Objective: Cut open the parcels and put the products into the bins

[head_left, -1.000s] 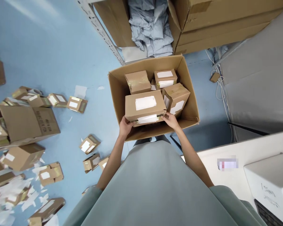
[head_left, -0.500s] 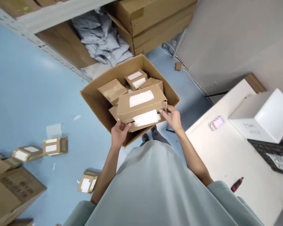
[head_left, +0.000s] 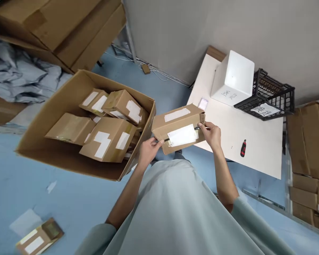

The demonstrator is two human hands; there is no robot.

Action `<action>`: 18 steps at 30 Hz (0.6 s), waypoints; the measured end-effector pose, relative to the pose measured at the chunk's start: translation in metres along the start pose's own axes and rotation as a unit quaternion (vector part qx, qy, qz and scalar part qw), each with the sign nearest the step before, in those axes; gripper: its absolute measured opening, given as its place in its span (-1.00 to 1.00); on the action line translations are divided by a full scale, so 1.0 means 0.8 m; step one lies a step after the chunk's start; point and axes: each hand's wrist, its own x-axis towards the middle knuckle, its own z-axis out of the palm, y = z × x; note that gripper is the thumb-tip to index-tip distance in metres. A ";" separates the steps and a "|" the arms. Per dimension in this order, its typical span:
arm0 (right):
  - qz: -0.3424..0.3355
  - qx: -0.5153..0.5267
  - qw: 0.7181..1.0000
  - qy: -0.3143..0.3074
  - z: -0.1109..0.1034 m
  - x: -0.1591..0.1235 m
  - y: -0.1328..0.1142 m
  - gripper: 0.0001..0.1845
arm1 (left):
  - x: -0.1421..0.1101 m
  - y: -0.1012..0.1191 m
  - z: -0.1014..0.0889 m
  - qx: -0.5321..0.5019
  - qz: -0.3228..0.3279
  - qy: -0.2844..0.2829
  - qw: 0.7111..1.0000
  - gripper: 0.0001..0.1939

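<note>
Between my two hands hangs a brown cardboard box [head_left: 159, 124] with white labels on its top and near side. My left hand [head_left: 149, 151] is closed on its near left corner, by a dark strip along the edge. The near right end is pinched by my right hand [head_left: 211, 135], thumb on the side face. To the left stands a large open carton [head_left: 66, 171] holding several smaller labelled boxes, among them a box [head_left: 114, 136] near its right wall. The held box is just outside the carton's right side, in front of my body.
On the right a white table [head_left: 260, 156] carries a white foam box [head_left: 239, 81], a black plastic crate [head_left: 271, 92] and a red-and-black utility knife [head_left: 243, 148]. Stacked cartons [head_left: 305, 141] stand far right. A small box [head_left: 39, 239] lies on the blue floor; cables [head_left: 162, 74] run by the wall.
Both hands have lifted the box out from over the large carton and carried it right, towards the table. The view has turned right, bringing the whole crate and the stacked cartons into sight.
</note>
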 end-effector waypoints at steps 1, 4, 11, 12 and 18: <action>0.013 -0.007 1.000 0.008 -0.016 -0.002 0.016 -0.43 | 0.003 -0.002 0.021 0.012 -0.007 -0.026 1.000 -0.37; 0.045 -0.067 0.997 0.008 -0.064 0.004 0.064 -0.52 | 0.015 -0.006 0.090 0.024 -0.039 -0.106 0.993 -0.36; 0.032 -0.252 0.964 -0.075 -0.163 0.105 0.191 -0.69 | 0.036 -0.014 0.290 -0.010 -0.166 -0.247 0.955 -0.41; 0.019 -0.264 0.960 -0.086 -0.171 0.126 0.210 -0.70 | 0.038 -0.016 0.321 -0.020 -0.182 -0.261 0.948 -0.40; -0.001 -0.265 0.956 -0.129 -0.160 0.216 0.302 -0.68 | 0.056 -0.022 0.457 -0.039 -0.223 -0.231 0.946 -0.43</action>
